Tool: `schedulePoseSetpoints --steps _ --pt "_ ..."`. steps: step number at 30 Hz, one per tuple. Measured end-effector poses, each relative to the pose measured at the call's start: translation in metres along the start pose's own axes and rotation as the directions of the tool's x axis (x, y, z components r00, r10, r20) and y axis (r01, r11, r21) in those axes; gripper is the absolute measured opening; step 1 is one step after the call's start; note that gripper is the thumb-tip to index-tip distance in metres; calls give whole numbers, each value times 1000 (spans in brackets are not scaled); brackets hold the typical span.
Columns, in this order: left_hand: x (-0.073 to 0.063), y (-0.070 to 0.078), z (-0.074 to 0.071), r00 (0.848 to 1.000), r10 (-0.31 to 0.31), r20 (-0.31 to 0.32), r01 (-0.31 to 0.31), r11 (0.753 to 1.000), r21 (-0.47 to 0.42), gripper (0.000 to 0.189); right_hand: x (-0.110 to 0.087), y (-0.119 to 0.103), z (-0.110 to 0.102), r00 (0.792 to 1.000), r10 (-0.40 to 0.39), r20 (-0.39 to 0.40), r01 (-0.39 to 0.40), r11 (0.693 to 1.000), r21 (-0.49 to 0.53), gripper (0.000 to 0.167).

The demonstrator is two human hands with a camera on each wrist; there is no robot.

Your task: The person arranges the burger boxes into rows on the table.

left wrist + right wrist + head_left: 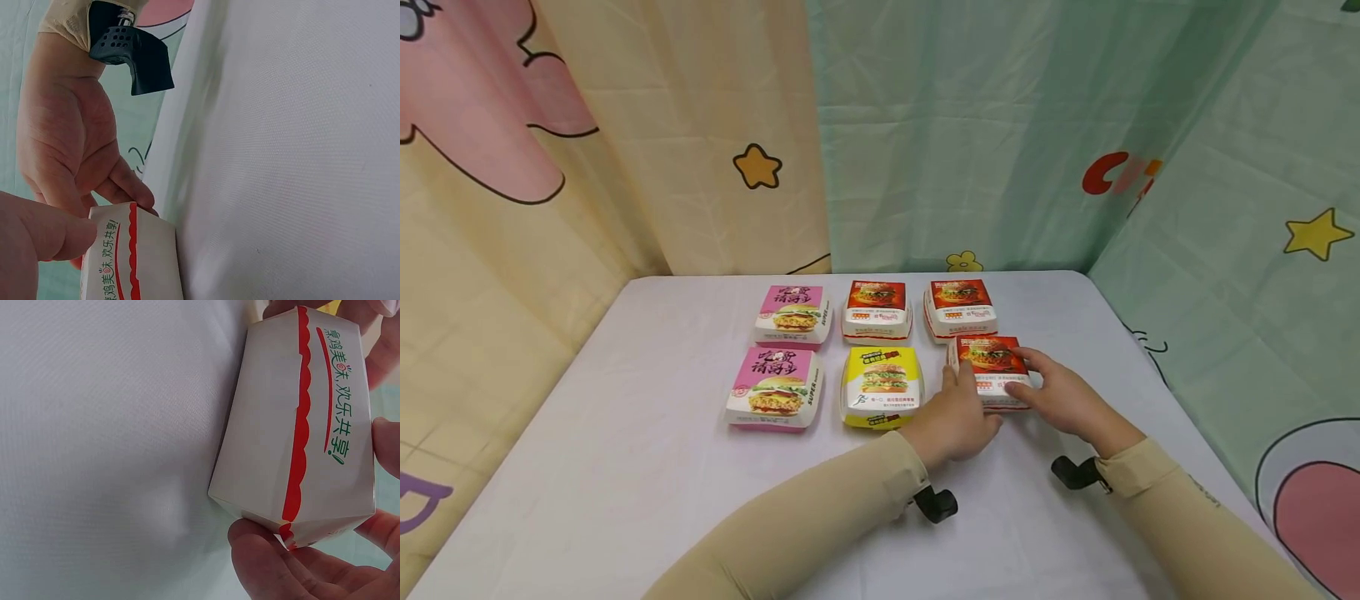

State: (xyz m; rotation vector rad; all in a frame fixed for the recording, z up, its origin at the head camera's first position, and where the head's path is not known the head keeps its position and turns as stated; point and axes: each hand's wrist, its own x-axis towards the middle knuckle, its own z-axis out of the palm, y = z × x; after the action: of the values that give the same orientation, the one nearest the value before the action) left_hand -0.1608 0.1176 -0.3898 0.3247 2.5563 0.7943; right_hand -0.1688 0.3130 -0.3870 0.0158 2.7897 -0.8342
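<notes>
A red-and-white burger box [992, 357] sits at the front right of a group of boxes, with a hand on either side. My left hand [953, 421] holds its left side. From the right, my right hand [1071, 402] grips it, thumb over the top edge and fingers along the side. In the right wrist view, the white front of the box [265, 425] carries a red scalloped band and green lettering, and fingers [265, 562] wrap its lower corner. The left wrist view shows one end of the same box [153, 256] low on the white cloth.
Left of the held box lies a yellow burger box [882, 387], then a pink one [775, 383]. Behind stand another pink box [793, 312] and two red-and-white boxes [877, 308], [961, 308]. A white cloth covers the table [625, 433]; patterned curtains [925, 167] surround it.
</notes>
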Motion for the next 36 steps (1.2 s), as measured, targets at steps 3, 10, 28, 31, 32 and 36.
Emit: schedulePoseSetpoints --steps 3,10,28,31,32,36 --pt "0 -1 1 1000 1 -8 -1 1000 3 99 2 2 -1 1000 -16 4 16 1000 1 81" --pt "-1 -2 0 999 23 -29 -24 999 -25 96 2 6 -7 999 -30 41 29 999 29 78" --pt "21 4 -9 990 28 -140 -41 995 -89 73 4 8 -9 999 -24 48 22 999 41 75" --pt "28 2 -3 983 21 -180 -52 984 -168 69 5 9 -9 999 -26 45 25 999 37 76" --pt "30 1 -2 981 23 -195 -59 982 -181 67 6 9 -9 999 -28 43 26 999 34 76" --pt "34 0 4 974 28 -227 -83 969 -235 61 6 10 -10 998 -32 46 31 999 28 76"
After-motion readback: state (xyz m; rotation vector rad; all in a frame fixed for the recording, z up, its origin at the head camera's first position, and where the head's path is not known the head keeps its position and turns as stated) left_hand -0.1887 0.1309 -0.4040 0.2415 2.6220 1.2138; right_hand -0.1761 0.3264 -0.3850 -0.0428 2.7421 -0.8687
